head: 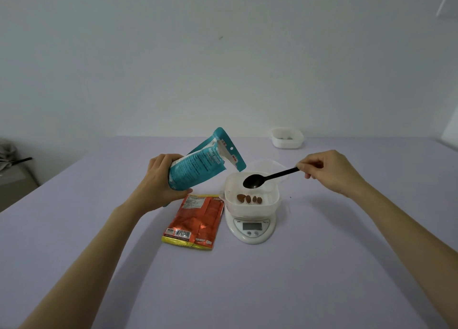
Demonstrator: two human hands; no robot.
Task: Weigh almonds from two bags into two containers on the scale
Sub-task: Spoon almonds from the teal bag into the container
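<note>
Gripping teal bag [198, 166]: left hand [158, 180]; pinching black spoon [267, 178]: right hand [332, 172]

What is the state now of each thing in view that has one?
Teal foil almond bag: torn open, tilted, gripped by left hand.
Orange foil bag: lying flat.
White round digital scale: display unreadable.
White plastic container: on the scale, open, four almonds inside.
Black plastic spoon: empty, pinched by right hand.
Far white container: open, contents unclear.
</note>
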